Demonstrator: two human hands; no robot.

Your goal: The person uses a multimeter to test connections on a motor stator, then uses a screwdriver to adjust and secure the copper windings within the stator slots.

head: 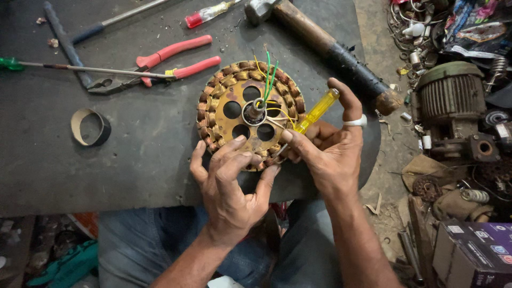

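A round fan-motor stator (pixel 230 93) with copper windings around its rim lies on the dark worktop (pixel 144 154). Green and yellow wires (pixel 268 80) rise from its centre shaft. My left hand (pixel 229 181) rests on the stator's near edge, fingertips pressing the windings. My right hand (pixel 328 154) grips a yellow-handled screwdriver (pixel 318 109), its tip pointing down at the stator's lower right edge. A white ring sits on the raised right thumb.
Red-handled pliers (pixel 176 61), a green-handled screwdriver (pixel 80 68), a hammer (pixel 325 42), a red-handled tool (pixel 205 15) and a tape roll (pixel 89 127) lie on the worktop. An old motor (pixel 450 101), scrap parts and a purple box (pixel 474 250) crowd the floor at right.
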